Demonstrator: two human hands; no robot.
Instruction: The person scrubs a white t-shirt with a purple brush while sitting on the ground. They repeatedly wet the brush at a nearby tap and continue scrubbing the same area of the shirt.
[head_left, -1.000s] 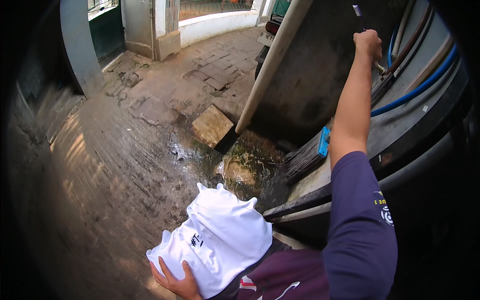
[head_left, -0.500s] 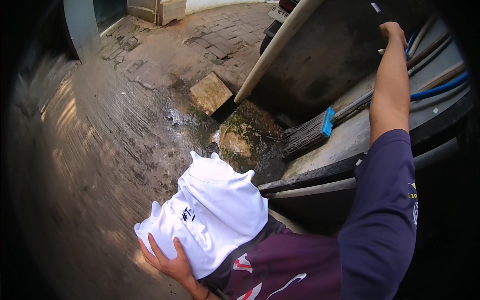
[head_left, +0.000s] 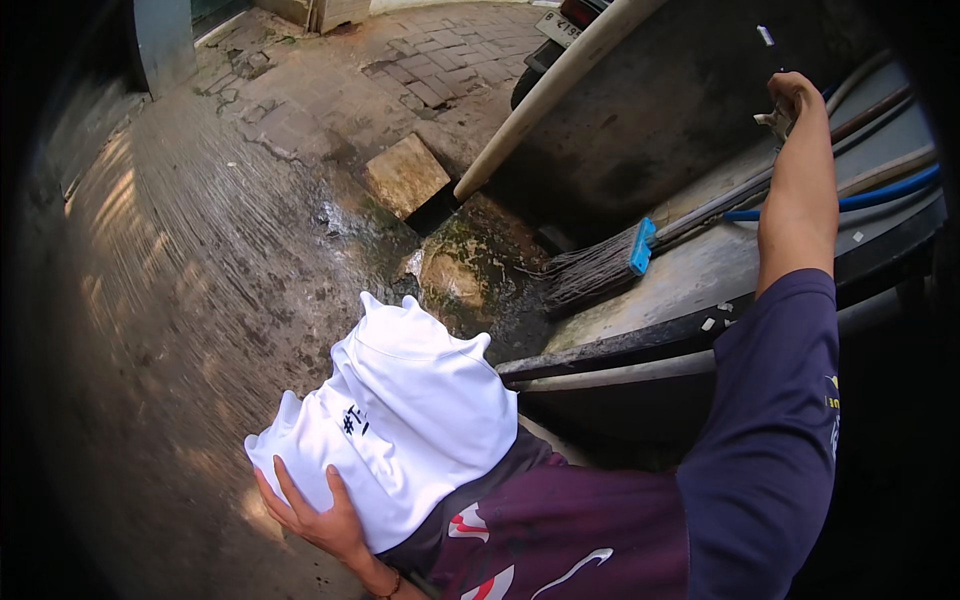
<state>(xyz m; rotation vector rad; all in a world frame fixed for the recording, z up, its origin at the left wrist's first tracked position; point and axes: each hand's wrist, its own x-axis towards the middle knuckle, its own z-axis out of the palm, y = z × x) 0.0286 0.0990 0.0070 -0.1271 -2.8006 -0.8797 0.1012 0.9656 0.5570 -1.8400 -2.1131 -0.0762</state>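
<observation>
White cloth [head_left: 430,385] with dark lettering lies bunched against my body at the lower middle, rising in several pointed bumps. What makes the bumps is hidden under it. At its lower left edge my left hand [head_left: 320,515] grips the cloth, thumb and fingers pressed on its surface. My right arm reaches far out to the upper right, beside the dark wall. There my right hand [head_left: 793,92] is closed, and a small pale piece [head_left: 772,122] sticks out next to it. What the fingers hold is too hidden to make out.
A broom [head_left: 640,247] with a blue head, pipes and a blue hose [head_left: 880,198] lie along the right ledge [head_left: 640,340]. A pale pole [head_left: 560,95] leans before the dark wall. A square slab [head_left: 408,175] sits on wet ground. A parked vehicle [head_left: 570,25] shows behind.
The view has shifted slightly. My right hand sits a little lower in the picture, its wrist turned, and more of the pale piece shows. My left hand keeps its hold on the cloth.
</observation>
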